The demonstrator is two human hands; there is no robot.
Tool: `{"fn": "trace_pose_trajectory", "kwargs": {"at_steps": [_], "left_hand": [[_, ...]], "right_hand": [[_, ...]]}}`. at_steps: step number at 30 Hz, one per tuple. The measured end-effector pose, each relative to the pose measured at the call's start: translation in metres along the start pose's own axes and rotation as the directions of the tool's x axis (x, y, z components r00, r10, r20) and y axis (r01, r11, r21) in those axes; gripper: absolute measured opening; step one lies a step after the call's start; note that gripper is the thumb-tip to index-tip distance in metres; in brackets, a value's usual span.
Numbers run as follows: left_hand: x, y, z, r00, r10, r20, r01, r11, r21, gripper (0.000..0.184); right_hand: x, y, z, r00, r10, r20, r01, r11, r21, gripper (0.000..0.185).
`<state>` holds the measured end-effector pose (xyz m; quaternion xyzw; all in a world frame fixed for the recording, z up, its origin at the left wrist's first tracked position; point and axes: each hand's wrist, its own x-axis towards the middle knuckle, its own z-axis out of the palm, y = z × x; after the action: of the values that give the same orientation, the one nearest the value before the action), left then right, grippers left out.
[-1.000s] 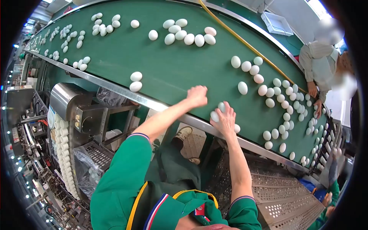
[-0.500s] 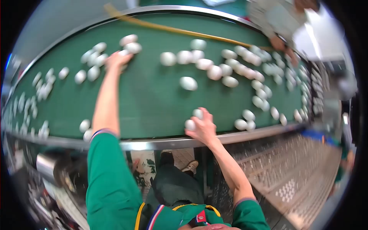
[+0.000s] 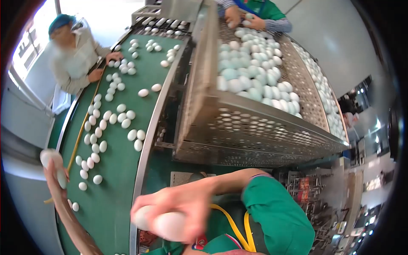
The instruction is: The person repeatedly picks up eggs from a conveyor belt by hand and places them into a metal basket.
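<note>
My left hand [image 3: 54,176] is raised at the left, over the far side of the green conveyor belt [image 3: 112,204]. Its fingers are closed around white eggs [image 3: 49,157], at least two of them. Close to the camera, in front of my chest, my right hand [image 3: 187,199] is wrapped around two white eggs [image 3: 170,225], slightly blurred. More loose eggs [image 3: 97,179] lie scattered along the belt, many in a winding line up its length. A cluster of three eggs [image 3: 137,138] rests near the belt's metal edge.
A perforated metal bin [image 3: 255,121] full of pale eggs stands right of the belt. A yellow strip [image 3: 80,138] runs along the belt's far side. One co-worker [image 3: 74,59] reaches onto the belt at upper left; another co-worker's hands [image 3: 253,21] handle eggs above the bin.
My view has swung to the right, bringing the bin and co-workers into sight. My right hand has lifted its eggs from the belt towards my chest. My left hand now holds eggs raised.
</note>
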<state>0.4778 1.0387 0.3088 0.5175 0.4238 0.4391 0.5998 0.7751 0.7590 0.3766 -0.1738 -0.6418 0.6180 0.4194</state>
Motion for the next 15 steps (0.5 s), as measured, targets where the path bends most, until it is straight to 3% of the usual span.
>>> {"fn": "trace_pose_trajectory", "kwargs": {"at_steps": [1, 4, 5, 6, 7, 8, 9, 10, 11, 12, 13, 14, 15], "left_hand": [[0.004, 0.034, 0.04, 0.989, 0.089, 0.116, -0.094, 0.995, 0.04, 0.044], [-0.021, 0.133, 0.189, 0.871, 0.245, 0.426, -0.345, 0.922, 0.174, 0.062], [-0.029, 0.154, 0.241, 0.77, 0.3, 0.563, -0.453, 0.879, 0.152, 0.064], [-0.052, 0.173, 0.305, 0.676, 0.401, 0.618, -0.528, 0.849, 0.026, 0.048], [-0.065, 0.185, 0.359, 0.621, 0.416, 0.664, -0.608, 0.79, 0.074, 0.043], [-0.068, 0.194, 0.407, 0.54, 0.284, 0.793, -0.637, 0.753, 0.164, 0.059], [-0.065, 0.197, 0.459, 0.404, 0.257, 0.878, -0.714, 0.688, 0.127, 0.056], [-0.042, 0.18, 0.516, 0.328, 0.303, 0.895, -0.758, 0.65, 0.058, 0.055], [-0.022, 0.162, 0.571, 0.382, 0.352, 0.854, -0.796, 0.595, 0.111, 0.052], [0.005, 0.148, 0.622, 0.415, 0.275, 0.867, -0.807, 0.551, 0.212, 0.055], [0.005, 0.144, 0.655, 0.512, 0.284, 0.811, -0.83, 0.409, 0.381, 0.062], [0.022, 0.134, 0.686, 0.568, 0.247, 0.785, -0.802, 0.381, 0.46, 0.066], [0.054, 0.106, 0.72, 0.567, 0.331, 0.754, -0.822, 0.281, 0.495, 0.068]], "right_hand": [[-0.03, -0.031, -0.002, 0.987, -0.157, -0.021, 0.157, 0.987, -0.024, 0.046], [-0.132, -0.139, 0.009, 0.933, -0.211, -0.292, 0.166, 0.971, -0.174, 0.046], [-0.167, -0.17, 0.008, 0.889, -0.214, -0.406, 0.114, 0.96, -0.255, 0.047], [-0.198, -0.197, 0.005, 0.811, -0.227, -0.54, 0.01, 0.927, -0.375, 0.047], [-0.226, -0.219, -0.001, 0.707, -0.246, -0.663, -0.158, 0.859, -0.487, 0.048], [-0.25, -0.239, -0.014, 0.58, -0.267, -0.77, -0.366, 0.759, -0.539, 0.048], [-0.268, -0.254, -0.04, 0.461, -0.267, -0.846, -0.55, 0.662, -0.509, 0.049], [-0.283, -0.267, -0.071, 0.369, -0.276, -0.888, -0.677, 0.574, -0.46, 0.049], [-0.296, -0.28, -0.105, 0.224, -0.193, -0.955, -0.8, 0.524, -0.294, 0.045], [-0.31, -0.279, -0.142, 0.211, -0.217, -0.953, -0.831, 0.474, -0.292, 0.042], [-0.33, -0.279, -0.182, 0.156, -0.198, -0.968, -0.874, 0.428, -0.229, 0.042], [-0.348, -0.28, -0.22, 0.113, -0.132, -0.985, -0.905, 0.395, -0.157, 0.045], [-0.375, -0.276, -0.261, 0.062, -0.118, -0.991, -0.936, 0.339, -0.098, 0.045]]}}
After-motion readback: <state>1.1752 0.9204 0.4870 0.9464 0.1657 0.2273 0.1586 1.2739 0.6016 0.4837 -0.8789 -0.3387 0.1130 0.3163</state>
